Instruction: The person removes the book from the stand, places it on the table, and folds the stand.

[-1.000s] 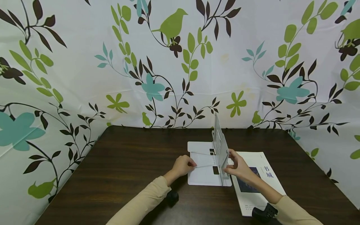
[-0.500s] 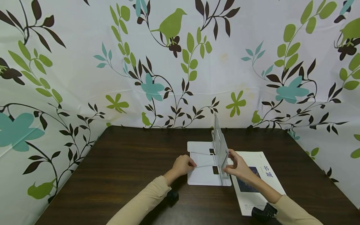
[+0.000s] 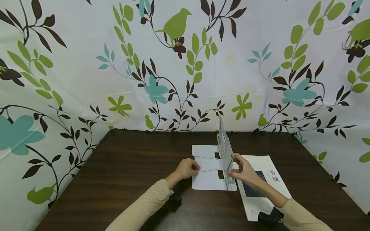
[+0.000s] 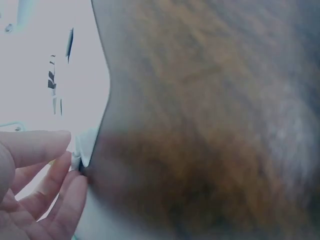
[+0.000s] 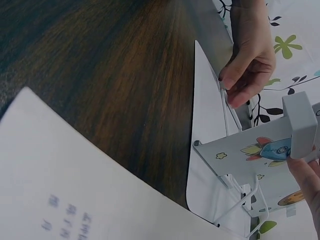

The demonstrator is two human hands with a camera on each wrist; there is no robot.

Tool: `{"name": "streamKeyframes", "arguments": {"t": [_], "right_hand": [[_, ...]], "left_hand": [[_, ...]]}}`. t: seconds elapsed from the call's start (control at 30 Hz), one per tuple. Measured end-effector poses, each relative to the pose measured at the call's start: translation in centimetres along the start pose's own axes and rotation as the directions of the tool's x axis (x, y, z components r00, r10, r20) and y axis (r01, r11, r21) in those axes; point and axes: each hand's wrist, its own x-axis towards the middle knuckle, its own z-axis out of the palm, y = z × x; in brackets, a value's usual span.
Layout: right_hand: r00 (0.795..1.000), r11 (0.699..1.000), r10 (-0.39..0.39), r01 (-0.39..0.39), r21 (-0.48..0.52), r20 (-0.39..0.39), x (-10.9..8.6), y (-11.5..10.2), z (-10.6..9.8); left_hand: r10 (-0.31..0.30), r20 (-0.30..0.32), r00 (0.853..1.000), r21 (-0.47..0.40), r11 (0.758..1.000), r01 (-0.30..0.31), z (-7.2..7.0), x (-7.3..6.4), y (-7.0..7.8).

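A white metal book stand [image 3: 206, 184] lies with its base flat on the table, its slotted panel [image 3: 225, 144] upright. Thin support wires [image 3: 208, 170] run across the base from the panel to the left edge. My left hand [image 3: 186, 168] is at that edge, thumb and curled fingers around the wire's end; in the left wrist view its fingers [image 4: 75, 192] are close together there. On the panel's right side, my right hand [image 3: 245, 171] grips the stand. In the right wrist view its thumb [image 5: 302, 175] is at a white block [image 5: 301, 125] on the panel, which bears printed cartoon pictures.
A white book [image 3: 284, 189] with a dark blue picture and blue characters lies right of the stand, partly beneath my right forearm. The dark wooden table [image 3: 138, 157] extends around both. A white cloth [image 3: 86, 73] with birds and leaves hangs behind it.
My left hand has shifted slightly left at the base's edge, and the front wire lies a little lower than before. The right hand keeps its grip on the upright panel.
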Motion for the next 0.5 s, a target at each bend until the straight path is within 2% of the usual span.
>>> {"name": "streamKeyframes", "arguments": {"t": [0.13, 0.3, 0.5], "right_hand": [[1.0, 1.0, -0.004, 0.004, -0.005, -0.005, 0.1, 0.0, 0.1], [1.0, 0.999, -0.016, 0.016, -0.033, -0.014, 0.2, 0.0, 0.3], [1.0, 0.998, 0.024, -0.025, -0.049, -0.017, 0.4, -0.2, 0.9]], "left_hand": [[0.016, 0.006, 1.0, -0.034, 0.999, -0.016, -0.6, -0.1, -0.3], [0.034, -0.018, 0.999, -0.102, 0.994, -0.035, -1.5, -0.3, -0.5], [0.034, -0.039, 0.999, -0.251, 0.967, -0.042, -3.1, -0.6, 0.9]]}}
